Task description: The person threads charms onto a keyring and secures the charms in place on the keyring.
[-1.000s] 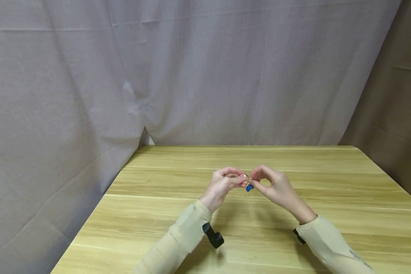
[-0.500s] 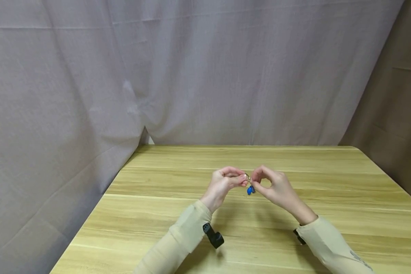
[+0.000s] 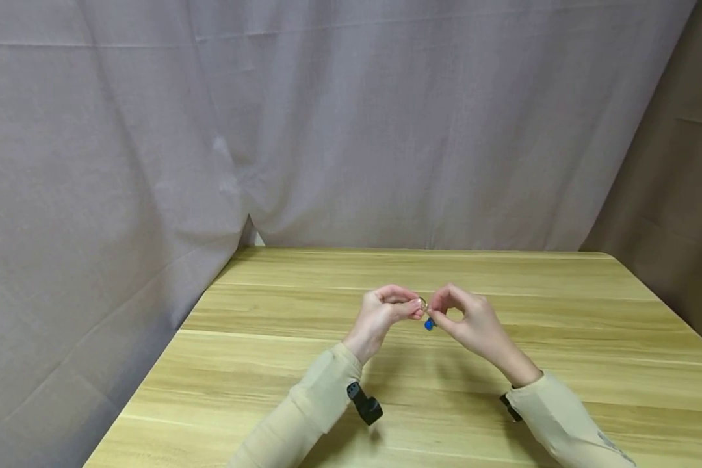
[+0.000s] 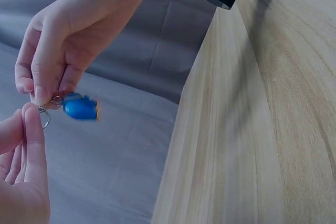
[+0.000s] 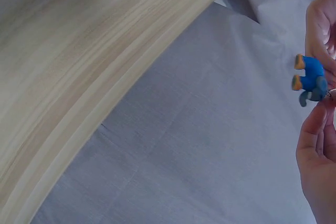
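Both hands meet over the table around a small keychain, a blue elephant charm (image 5: 312, 77) with orange feet and a grey head on a metal ring (image 4: 45, 119). My left hand (image 3: 380, 318) pinches the ring between thumb and fingertips. Facing it, my right hand (image 3: 474, 322) pinches the keychain with thumb and forefinger where the ring meets the short chain (image 4: 56, 99). In the head view, the charm dangles just below the fingertips. Fingers cover part of the ring.
Beneath the hands spreads a wood-grain table (image 3: 281, 292). Grey curtain cloth (image 3: 339, 130) hangs behind it and along the left side. A black wrist camera (image 3: 364, 403) sticks out from the left sleeve.
The blue elephant charm has swung and turned below the fingers, shifting slightly right. A little more of the ring shows between the hands, which have barely moved.
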A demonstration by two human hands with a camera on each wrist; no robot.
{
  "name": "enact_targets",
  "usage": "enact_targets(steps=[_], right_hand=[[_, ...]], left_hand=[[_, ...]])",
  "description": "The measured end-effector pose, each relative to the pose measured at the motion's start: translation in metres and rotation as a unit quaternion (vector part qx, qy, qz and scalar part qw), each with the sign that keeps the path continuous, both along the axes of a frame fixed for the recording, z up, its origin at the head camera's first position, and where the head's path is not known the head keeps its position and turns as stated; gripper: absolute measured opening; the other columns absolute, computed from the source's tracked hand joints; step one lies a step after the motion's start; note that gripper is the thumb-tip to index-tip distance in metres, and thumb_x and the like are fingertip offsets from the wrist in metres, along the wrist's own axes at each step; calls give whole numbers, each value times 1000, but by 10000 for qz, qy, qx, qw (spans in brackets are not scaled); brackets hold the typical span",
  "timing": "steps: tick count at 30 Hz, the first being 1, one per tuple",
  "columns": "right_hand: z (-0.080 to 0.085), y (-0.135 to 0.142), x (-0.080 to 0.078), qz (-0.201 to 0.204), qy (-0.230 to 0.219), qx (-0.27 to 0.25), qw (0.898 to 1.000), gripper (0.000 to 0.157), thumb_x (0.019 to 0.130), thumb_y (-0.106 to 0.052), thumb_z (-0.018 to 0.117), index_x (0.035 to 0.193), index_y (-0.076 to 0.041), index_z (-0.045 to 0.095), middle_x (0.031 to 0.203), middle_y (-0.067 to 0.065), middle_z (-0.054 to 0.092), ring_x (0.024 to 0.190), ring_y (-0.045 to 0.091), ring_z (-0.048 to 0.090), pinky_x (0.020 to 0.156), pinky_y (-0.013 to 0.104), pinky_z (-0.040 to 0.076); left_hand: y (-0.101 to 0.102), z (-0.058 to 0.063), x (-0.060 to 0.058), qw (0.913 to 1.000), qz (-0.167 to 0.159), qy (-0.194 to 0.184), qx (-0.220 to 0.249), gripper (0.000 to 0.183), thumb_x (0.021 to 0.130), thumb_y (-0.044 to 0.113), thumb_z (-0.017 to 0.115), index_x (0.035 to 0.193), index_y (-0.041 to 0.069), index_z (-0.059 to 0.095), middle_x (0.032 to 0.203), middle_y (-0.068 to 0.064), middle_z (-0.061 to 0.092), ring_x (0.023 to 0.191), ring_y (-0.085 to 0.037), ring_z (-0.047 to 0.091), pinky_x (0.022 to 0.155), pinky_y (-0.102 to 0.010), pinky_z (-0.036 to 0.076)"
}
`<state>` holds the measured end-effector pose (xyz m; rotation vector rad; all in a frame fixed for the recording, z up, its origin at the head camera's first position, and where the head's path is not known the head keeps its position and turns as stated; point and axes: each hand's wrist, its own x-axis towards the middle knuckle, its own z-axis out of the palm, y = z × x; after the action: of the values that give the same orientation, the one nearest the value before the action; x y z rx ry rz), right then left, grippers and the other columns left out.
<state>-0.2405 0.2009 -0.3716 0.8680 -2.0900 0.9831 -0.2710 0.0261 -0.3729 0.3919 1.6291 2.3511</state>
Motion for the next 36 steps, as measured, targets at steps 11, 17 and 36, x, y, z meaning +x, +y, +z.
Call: enact_targets(steps=[11,17,36], right_hand=[[1,0,2,-22,-148,-35,9999,27,71,16,74,83,-6,62,75,0,66,70,-1,58,68,11,50],[-2,-1,0,355,-312,-341,9983,26,72,18,72,84,-2,61,77,8,65,75,-2,60,73,9,51],[0,1,2,33,-286,-100,9995,13,81,6,72,86,-2,62,80,4,67,74,0,60,74,9,50]], left_hand=[[-2,0,0,10000,-40,-9,4,26,83,-7,66,107,-16,60,76,0,70,68,-10,68,82,-32,59],[-2,0,0,10000,-27,-31,41,27,84,-8,65,108,-17,58,76,0,70,68,-10,68,77,-27,59],[-5,3,4,9992,-150,-143,353,11,86,-8,61,95,-3,63,79,-1,68,71,-11,65,74,-23,57]])
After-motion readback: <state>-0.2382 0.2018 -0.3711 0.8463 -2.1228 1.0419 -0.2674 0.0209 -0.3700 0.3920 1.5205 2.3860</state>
